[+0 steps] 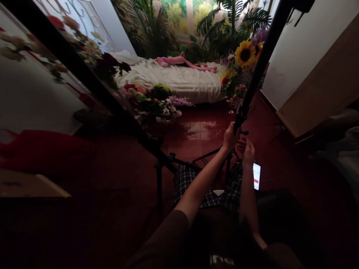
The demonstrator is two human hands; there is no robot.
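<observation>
My left hand [230, 137] is wrapped round the black pole of a tripod stand [256, 80] that rises up to the right. Just below and to the right is my right hand [248, 152], fingers bent and somewhat apart, with nothing visible in it. A small black knob [245, 133] sticks out from the pole above its fingertips. The stand's spread legs [206, 154] show dimly between my knees. Beside my right forearm a phone [256, 176] has its screen lit.
A second black stand pole [108, 99] slants across the left. Ahead, a pink plush toy [179, 61] lies on a white-draped bench [193, 84], with artificial flowers [161, 102] and sunflowers [244, 53] around it. A red cloth [36, 147] lies at left. The floor [193, 129] is dark red and shiny.
</observation>
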